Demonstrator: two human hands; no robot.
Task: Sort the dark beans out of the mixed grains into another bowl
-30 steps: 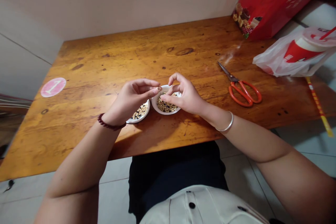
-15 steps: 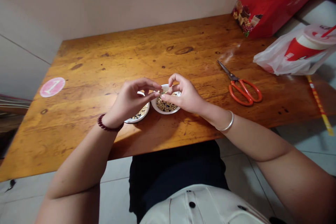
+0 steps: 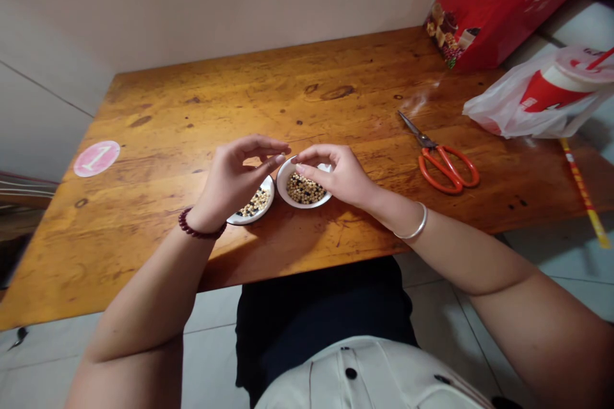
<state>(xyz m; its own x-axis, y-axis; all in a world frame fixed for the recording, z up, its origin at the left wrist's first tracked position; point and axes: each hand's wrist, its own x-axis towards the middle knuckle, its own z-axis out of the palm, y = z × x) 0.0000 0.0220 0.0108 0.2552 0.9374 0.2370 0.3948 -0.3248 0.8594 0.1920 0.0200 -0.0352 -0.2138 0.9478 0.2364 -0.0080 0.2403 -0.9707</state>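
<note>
Two small white bowls stand side by side. The left bowl [image 3: 240, 221] holds pale yellow and black beans [image 3: 256, 203] and is partly covered by my left hand [image 3: 230, 172]. That hand hovers over its far side, thumb and fingertips brought close together; anything between them is too small to make out. The right bowl [image 3: 282, 183] contains a similar mix of beans [image 3: 305, 190]. Above its far right rim is my right hand [image 3: 344, 171], thumb and forefinger nearly meeting in a pinch. What the pinch holds, if anything, cannot be made out.
Orange-handled scissors [image 3: 448, 166] lie right of the bowls on the wooden table [image 3: 201, 115]. Farther right are a red cup [image 3: 551, 94] in a plastic bag, a yellow-red stick [image 3: 584, 192] past the edge, and a red gift bag [image 3: 508, 6]. A pink "1" sticker [image 3: 96, 158] is at left.
My hands have drawn slightly apart from where their fingertips met over the right bowl. The right fingers have curled from a raised pose toward the thumb, and more of the beans shows.
</note>
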